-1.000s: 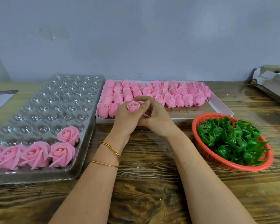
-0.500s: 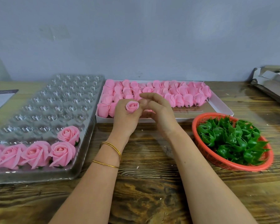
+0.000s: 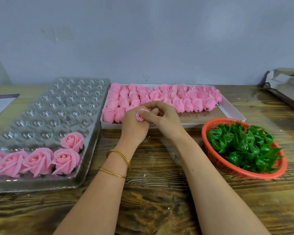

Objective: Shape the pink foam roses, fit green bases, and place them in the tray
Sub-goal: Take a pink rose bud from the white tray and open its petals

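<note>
Progress looks early: the left hand [image 3: 134, 128] curls round one pink rose [image 3: 140, 115] while the right hand [image 3: 165, 119] pinches its petal, few finished roses [image 3: 37, 161] sit in the tray [image 3: 41, 185] left of that grip, unshaped buds [image 3: 176, 97] crowd the box [image 3: 231, 111] just beyond, and green bases [image 3: 244, 146] wait rightward.

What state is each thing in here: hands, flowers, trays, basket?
left hand: grips a small rose bud.
right hand: pinches that bud's petals.
rose bud: held by both hands.
clear tray: shaped roses at its near end.
white box: partly filled with buds.
red basket: holds green bases.
</note>
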Available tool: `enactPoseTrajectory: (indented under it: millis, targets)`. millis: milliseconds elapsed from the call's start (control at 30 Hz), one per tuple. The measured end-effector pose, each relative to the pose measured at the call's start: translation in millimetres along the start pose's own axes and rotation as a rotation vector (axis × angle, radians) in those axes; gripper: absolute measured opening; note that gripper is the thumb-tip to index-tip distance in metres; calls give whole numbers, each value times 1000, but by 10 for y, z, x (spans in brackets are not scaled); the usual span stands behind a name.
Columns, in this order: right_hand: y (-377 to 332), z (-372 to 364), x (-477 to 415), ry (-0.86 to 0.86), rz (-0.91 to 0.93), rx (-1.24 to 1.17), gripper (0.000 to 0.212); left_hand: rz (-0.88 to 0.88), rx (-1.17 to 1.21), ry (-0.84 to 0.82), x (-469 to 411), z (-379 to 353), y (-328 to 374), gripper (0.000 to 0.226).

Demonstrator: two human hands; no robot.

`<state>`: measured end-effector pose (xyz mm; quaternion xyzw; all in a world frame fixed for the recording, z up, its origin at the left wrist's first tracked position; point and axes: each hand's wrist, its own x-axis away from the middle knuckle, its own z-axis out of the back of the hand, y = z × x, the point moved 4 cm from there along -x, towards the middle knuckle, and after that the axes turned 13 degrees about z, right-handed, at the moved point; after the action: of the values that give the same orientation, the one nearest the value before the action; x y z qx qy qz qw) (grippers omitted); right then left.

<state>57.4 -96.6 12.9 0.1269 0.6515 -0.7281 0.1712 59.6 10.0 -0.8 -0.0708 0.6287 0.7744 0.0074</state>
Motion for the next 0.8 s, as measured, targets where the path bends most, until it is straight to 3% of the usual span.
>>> enactPoseTrajectory:
  millis: [300,400,500,667,800]
  targets:
    - [31,-5,-4,7,7,24,17,7,22,40,-7,6,-22,16]
    - [54,-12,-11,26,-32,-101,19,-34,40,101,-5,29,18,29]
    - [82,6,-35,50,-87,-151,22,1,141,164,-24,70,1,26]
    - [57,-34,8,-114,-1,-13,38,76,312,123,-49,55,-50,20]
    - [29,-70,26,-183,42,73,43,87,318,84,-55,17,-78,19]
